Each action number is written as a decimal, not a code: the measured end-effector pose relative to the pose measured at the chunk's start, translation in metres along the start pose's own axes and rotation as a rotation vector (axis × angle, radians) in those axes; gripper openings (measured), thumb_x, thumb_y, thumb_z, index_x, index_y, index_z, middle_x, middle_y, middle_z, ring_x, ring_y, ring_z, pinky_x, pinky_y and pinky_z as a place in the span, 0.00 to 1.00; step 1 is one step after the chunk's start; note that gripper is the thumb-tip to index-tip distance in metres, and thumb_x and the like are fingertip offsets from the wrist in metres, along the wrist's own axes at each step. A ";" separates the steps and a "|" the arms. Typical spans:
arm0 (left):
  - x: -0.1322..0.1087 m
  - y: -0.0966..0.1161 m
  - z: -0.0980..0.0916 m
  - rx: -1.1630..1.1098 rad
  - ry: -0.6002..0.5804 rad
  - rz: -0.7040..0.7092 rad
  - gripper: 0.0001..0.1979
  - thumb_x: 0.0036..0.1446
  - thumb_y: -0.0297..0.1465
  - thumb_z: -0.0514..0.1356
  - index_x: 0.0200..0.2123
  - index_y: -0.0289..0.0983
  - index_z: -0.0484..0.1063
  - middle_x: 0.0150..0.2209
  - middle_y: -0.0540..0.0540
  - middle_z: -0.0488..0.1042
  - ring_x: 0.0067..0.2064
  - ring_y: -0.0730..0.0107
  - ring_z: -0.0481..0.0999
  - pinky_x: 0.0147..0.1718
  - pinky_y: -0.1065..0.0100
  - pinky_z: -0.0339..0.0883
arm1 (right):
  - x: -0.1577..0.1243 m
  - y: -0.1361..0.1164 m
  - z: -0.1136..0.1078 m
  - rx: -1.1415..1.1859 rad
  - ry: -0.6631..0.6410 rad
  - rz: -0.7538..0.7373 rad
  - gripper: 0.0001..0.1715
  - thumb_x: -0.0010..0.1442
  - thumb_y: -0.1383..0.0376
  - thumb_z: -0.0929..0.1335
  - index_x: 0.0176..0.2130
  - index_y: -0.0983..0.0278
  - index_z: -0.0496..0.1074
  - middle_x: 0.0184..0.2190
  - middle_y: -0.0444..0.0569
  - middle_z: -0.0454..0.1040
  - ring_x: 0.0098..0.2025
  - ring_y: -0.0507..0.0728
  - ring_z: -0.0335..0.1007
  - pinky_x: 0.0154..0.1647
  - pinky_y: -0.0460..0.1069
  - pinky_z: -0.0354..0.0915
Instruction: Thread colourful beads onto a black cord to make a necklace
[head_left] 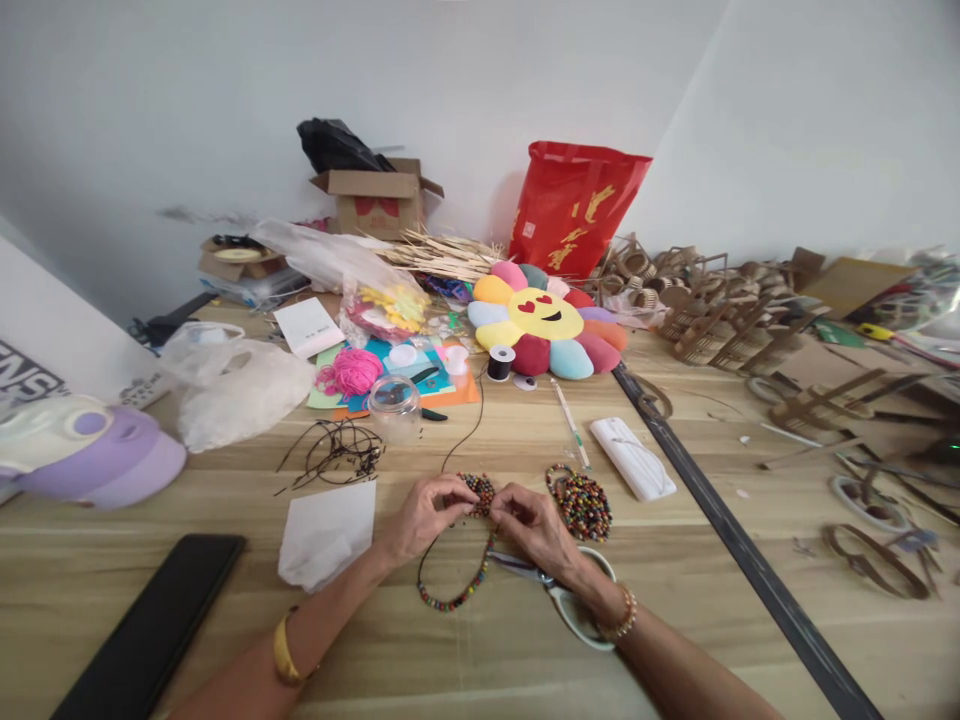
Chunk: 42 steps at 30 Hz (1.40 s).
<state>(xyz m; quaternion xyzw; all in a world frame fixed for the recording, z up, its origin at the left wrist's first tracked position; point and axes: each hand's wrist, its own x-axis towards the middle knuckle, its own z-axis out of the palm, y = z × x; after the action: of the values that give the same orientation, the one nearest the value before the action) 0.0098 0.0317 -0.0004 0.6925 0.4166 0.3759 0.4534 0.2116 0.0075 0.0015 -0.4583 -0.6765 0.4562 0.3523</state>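
Colourful small beads lie in a pile (478, 492) between my two hands. My left hand (435, 508) is at the pile's left side, thumb and forefinger drawn together; what they pinch is too small to tell. My right hand (531, 520) is pinched at the pile's right side, on the upper end of a beaded strand (454, 603) that curves down in a loop of dark cord. A second heap of beads (581, 505) rests right of my right hand. White-handled scissors (581, 635) lie partly under my right wrist.
Behind the hands are a black thread spool (500, 363), a clear jar (394, 408), tangled black cord (337, 452) and a flower cushion (547, 318). A black phone (154, 625) and white paper (328, 535) lie left. A white case (632, 458) and woven pieces (750, 330) are right.
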 end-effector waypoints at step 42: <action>-0.002 0.004 0.001 -0.135 -0.079 -0.130 0.05 0.48 0.29 0.63 0.29 0.33 0.78 0.31 0.45 0.78 0.35 0.66 0.74 0.37 0.69 0.66 | -0.001 -0.008 0.000 -0.047 0.019 -0.056 0.11 0.59 0.61 0.65 0.29 0.66 0.70 0.21 0.42 0.66 0.22 0.48 0.57 0.23 0.43 0.55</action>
<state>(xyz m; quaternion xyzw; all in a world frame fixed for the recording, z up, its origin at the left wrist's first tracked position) 0.0110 0.0281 0.0030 0.6460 0.4164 0.3453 0.5386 0.2096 0.0049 0.0085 -0.4515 -0.6962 0.4259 0.3606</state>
